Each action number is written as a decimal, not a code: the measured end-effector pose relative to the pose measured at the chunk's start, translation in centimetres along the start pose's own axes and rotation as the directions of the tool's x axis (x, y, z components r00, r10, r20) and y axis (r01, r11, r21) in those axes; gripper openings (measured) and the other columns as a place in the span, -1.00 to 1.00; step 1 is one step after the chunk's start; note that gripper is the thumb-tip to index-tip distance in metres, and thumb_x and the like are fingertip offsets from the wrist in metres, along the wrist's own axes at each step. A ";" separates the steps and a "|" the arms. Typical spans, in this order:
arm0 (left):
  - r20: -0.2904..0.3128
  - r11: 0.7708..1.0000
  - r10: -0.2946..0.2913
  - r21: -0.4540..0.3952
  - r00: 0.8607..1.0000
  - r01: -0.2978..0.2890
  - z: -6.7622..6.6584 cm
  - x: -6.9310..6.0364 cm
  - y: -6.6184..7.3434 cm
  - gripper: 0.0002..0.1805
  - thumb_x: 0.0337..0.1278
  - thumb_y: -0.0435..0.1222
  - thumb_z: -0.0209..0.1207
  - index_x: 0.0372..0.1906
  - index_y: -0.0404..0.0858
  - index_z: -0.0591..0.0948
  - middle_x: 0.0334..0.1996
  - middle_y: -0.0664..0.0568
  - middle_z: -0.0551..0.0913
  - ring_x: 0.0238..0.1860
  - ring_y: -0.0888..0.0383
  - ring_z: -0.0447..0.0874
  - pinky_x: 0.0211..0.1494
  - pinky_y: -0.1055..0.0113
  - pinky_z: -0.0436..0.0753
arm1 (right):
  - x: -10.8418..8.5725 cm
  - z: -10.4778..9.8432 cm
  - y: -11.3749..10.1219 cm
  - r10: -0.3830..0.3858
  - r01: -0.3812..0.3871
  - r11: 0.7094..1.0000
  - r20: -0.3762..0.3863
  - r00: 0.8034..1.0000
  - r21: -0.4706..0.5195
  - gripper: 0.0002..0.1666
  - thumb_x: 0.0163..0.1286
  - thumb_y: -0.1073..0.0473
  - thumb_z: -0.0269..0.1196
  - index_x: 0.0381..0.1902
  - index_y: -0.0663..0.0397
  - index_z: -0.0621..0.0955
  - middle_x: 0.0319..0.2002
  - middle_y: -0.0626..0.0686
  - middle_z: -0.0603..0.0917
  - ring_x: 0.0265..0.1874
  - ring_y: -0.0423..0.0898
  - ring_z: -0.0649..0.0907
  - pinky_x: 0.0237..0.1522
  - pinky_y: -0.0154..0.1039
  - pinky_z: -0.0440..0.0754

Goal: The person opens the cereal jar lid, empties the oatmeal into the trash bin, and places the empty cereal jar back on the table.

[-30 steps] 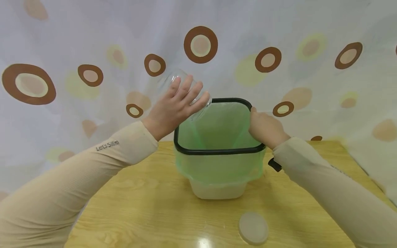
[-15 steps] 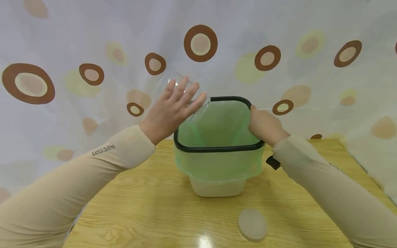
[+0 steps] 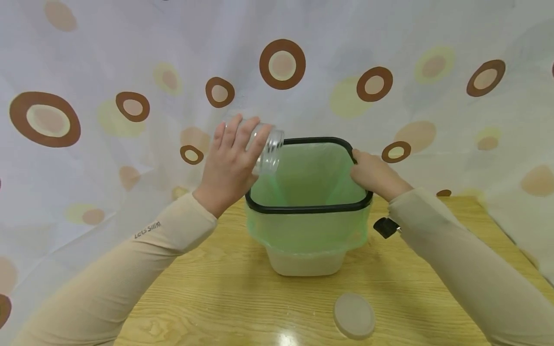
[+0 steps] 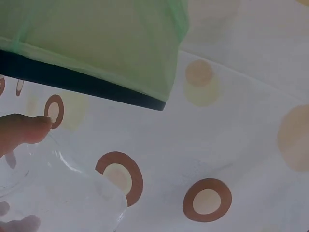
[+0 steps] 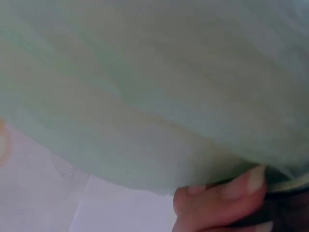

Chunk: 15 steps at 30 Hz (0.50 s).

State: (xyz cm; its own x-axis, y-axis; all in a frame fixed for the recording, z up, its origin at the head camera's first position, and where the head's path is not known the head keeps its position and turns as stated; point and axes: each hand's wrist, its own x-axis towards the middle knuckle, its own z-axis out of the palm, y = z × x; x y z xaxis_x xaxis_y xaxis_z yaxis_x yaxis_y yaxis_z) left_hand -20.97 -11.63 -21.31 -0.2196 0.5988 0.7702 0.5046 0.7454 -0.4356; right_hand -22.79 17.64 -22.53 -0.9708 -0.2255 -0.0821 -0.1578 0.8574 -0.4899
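My left hand [image 3: 227,166] holds a clear jar [image 3: 271,148] on its side, with the threaded mouth facing right over the left part of a bin [image 3: 305,264]. No contents can be made out in it. In the left wrist view, the thumb lies against the transparent jar [image 4: 82,193]. A thin green bag [image 3: 307,233] lines the bin and folds down outside, under a black rim ring [image 3: 307,209]. On the right side, my right hand [image 3: 377,176] grips that rim. Bent fingers [image 5: 217,203] show at the bag's edge in the right wrist view.
A round beige lid [image 3: 354,315] lies flat on the wooden table [image 3: 207,288] in front of the bin. Behind hangs a white curtain [image 3: 311,110] with brown and yellow circles. A small black piece [image 3: 386,227] shows by the right sleeve.
My left hand has turned and shifted slightly left, bringing the jar from a steep downward tilt to nearly level. The right hand stays on the rim.
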 end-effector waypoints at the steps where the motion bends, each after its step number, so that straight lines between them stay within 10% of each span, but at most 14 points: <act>1: -0.005 1.000 -0.024 -0.021 1.000 0.023 0.0 -0.2 0.0 -0.20 -0.35 -0.49 0.33 0.22 -0.30 0.35 0.13 -0.25 0.42 0.18 -0.27 0.33 0.20 -0.11 0.32 | 0.0 0.0 0.1 -0.001 0.001 1.000 0.000 1.000 0.001 -0.26 0.38 0.30 -0.31 0.48 0.41 -0.13 0.44 0.46 -0.01 0.40 0.41 0.05 0.29 0.23 0.19; 15: -0.114 0.979 -0.176 -0.121 0.978 0.163 -0.2 -2.3 0.1 -0.16 -0.34 -0.31 0.48 0.19 -0.36 0.35 0.11 -0.28 0.46 0.16 -0.26 0.38 0.31 -0.01 0.31 | -0.6 -0.3 1.0 0.002 -0.004 1.000 -0.093 0.996 -0.024 -0.37 0.52 0.17 -0.33 0.45 0.40 0.13 0.38 0.46 0.19 0.24 0.43 0.32 0.18 0.31 0.30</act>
State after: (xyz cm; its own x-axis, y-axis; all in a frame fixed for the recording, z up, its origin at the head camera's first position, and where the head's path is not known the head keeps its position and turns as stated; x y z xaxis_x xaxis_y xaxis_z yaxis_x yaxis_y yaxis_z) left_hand -20.23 -12.97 -23.03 -0.2082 0.4204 0.8831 0.5591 0.7920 -0.2453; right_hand -22.43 18.78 -22.76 -0.9836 -0.1802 -0.0023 -0.1581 0.8691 -0.4688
